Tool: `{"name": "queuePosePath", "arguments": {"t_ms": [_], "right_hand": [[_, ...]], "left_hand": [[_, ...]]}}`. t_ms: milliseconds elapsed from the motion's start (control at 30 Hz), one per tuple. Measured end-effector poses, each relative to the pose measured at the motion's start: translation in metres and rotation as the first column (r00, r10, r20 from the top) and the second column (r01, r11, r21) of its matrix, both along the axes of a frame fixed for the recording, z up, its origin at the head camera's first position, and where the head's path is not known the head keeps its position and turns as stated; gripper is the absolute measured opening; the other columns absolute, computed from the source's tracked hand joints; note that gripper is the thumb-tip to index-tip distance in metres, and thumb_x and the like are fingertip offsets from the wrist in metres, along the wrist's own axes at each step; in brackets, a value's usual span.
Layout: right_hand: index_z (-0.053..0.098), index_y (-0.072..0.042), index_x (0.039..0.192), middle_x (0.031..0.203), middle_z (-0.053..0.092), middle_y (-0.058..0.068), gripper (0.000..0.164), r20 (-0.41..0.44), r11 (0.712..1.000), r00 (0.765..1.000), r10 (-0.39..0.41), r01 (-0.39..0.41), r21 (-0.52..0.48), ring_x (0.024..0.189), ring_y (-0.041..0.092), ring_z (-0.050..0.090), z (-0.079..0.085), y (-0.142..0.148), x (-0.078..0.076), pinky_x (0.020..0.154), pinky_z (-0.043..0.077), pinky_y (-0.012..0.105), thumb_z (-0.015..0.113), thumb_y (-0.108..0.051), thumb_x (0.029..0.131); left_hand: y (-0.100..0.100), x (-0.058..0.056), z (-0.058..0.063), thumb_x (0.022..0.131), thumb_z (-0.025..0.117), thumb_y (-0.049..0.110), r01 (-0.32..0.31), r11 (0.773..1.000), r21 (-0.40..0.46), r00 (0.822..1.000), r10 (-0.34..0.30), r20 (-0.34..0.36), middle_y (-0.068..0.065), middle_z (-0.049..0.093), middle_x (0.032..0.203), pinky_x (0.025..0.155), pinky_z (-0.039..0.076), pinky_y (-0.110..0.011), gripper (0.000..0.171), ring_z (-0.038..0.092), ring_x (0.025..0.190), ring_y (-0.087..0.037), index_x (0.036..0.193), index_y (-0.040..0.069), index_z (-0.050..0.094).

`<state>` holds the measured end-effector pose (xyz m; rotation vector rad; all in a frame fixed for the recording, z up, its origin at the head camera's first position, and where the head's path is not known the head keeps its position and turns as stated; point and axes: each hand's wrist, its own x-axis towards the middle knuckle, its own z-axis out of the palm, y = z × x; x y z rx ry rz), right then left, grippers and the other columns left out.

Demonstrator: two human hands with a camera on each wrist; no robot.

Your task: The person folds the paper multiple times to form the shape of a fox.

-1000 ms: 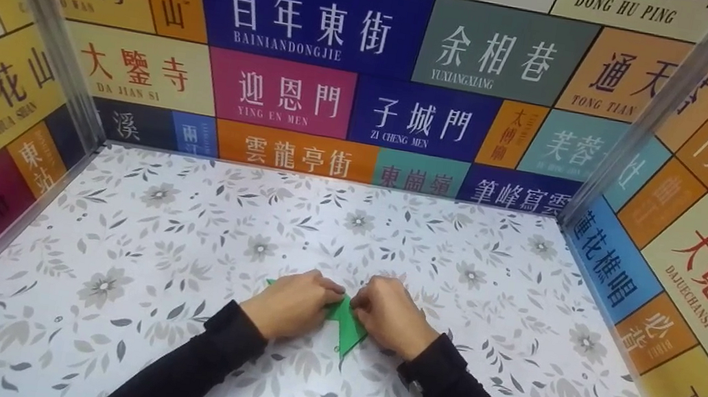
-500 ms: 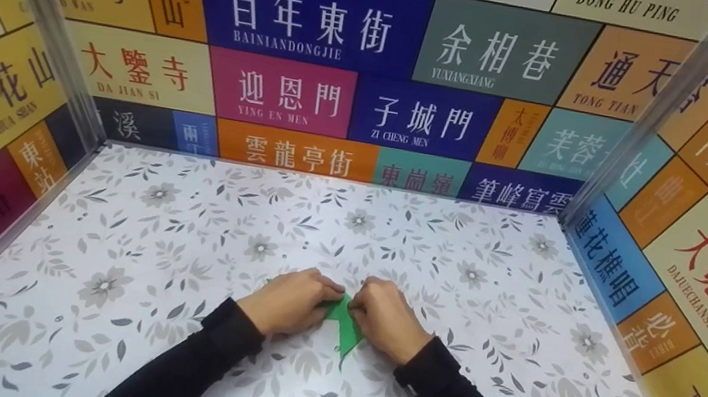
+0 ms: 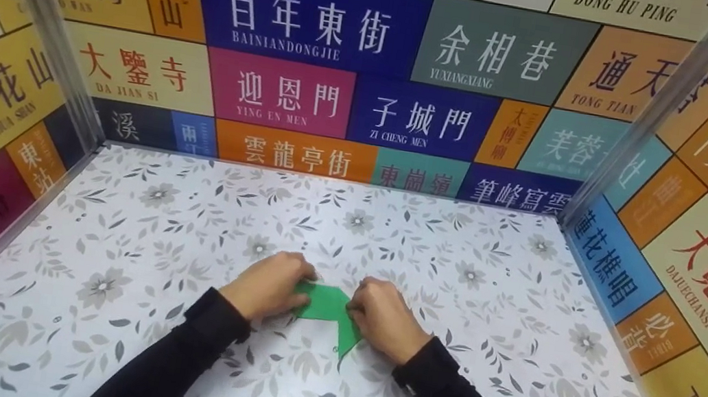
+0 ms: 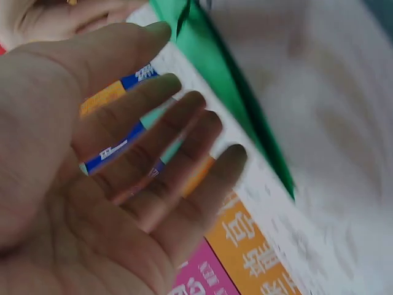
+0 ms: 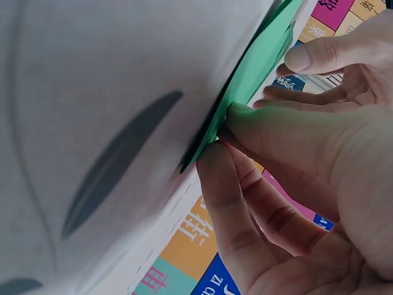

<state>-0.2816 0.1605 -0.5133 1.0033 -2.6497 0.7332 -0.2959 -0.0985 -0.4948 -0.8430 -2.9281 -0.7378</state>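
A folded piece of green paper [image 3: 320, 302] lies on the table in front of me, with one pointed flap reaching down toward my body. At its left end is my left hand [image 3: 269, 287]. In the left wrist view this hand's fingers [image 4: 202, 190] are extended and spread apart, with the green paper [image 4: 215, 67] just beyond their tips. My right hand [image 3: 391, 318] holds the paper's right side. Seen from the right wrist, its thumb [image 5: 270, 126] and index finger pinch the green edge. Part of the right side is hidden behind that hand.
The white tabletop [image 3: 166, 352] has a grey leaf-and-flower print. Around it stand a back wall [image 3: 309, 22] and side walls covered in colourful sign panels, joined at clear corner posts [image 3: 642, 121].
My left hand has let go of the paper's middle and moved left, uncovering more green. The right hand shifted slightly left early on and stays at the right edge.
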Motion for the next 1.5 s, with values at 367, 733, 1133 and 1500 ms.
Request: {"name": "queuePosePath", "arguments": {"t_ms": [367,733,1133,1500], "right_hand": [[0.092,-0.003,0.093,0.092,0.081,0.009,0.014,0.042,1.0,0.999,0.014,-0.014,-0.005,0.088,0.026,0.081,0.0,0.001,0.001,0.081,0.07,0.038,0.088,0.01,0.09],[0.091,-0.003,0.094,0.092,0.08,0.008,0.012,0.058,1.0,0.998,-0.001,0.001,-0.002,0.087,0.026,0.08,0.001,0.0,0.002,0.082,0.07,0.039,0.089,0.008,0.09],[0.091,-0.003,0.094,0.091,0.08,0.008,0.012,0.056,1.0,0.998,-0.002,0.002,0.004,0.086,0.027,0.08,0.001,0.0,0.001,0.081,0.07,0.039,0.089,0.008,0.091],[0.09,-0.005,0.09,0.09,0.079,0.006,0.013,0.037,1.0,0.999,-0.01,0.009,0.018,0.086,0.025,0.079,0.0,-0.001,0.001,0.081,0.069,0.039,0.089,0.008,0.091]], "left_hand": [[-0.031,-0.01,0.005,0.089,0.101,0.017,-0.259,0.965,-0.034,0.947,0.261,0.189,-0.009,0.079,0.101,0.09,0.066,-0.047,0.026,0.071,0.089,-0.024,0.1,0.006,0.08],[-0.036,-0.017,0.0,0.091,0.099,0.017,-0.244,0.969,-0.043,0.955,0.248,0.163,-0.007,0.08,0.096,0.091,0.065,-0.049,0.022,0.071,0.087,-0.023,0.092,0.01,0.079],[-0.035,-0.015,0.002,0.093,0.087,0.004,-0.226,0.974,0.002,0.967,0.225,0.117,-0.006,0.073,0.088,0.082,0.06,-0.042,0.015,0.064,0.081,-0.021,0.084,0.009,0.076],[-0.027,-0.012,0.005,0.102,0.088,0.018,-0.271,0.962,0.034,0.943,0.259,0.209,-0.01,0.078,0.1,0.081,0.062,-0.04,0.019,0.068,0.083,-0.021,0.111,0.005,0.078]]}}
